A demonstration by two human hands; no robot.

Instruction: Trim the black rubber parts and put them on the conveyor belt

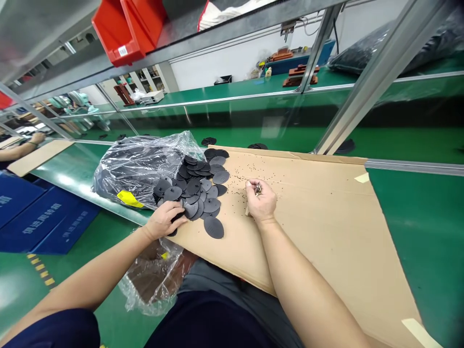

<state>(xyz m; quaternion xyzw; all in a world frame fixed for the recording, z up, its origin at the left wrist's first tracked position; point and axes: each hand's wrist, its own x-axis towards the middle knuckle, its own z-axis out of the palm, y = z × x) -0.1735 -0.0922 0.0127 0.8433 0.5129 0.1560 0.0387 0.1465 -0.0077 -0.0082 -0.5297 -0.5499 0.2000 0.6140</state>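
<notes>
My left hand [165, 221] is at the near edge of a pile of thin black oval pieces [194, 186]. Its fingers and thumb curl around one of them, partly hidden beneath. Over the cardboard sheet [326, 217], my right hand [262, 200] is closed in a fist around something small with a dark, metallic look; most of it is hidden by the fingers. Tiny dark bits [250, 169] lie scattered on the cardboard around and beyond that hand. A single black oval piece [213, 227] rests between the hands, nearest the front edge.
A clear plastic bag [141, 164] full of black pieces lies left of the pile. Below the table edge hangs another clear bag [154, 275]. Metal uprights [362, 82] and an overhead shelf with a red bin [126, 31] frame the bench. Another person's arm [21, 149] shows far left.
</notes>
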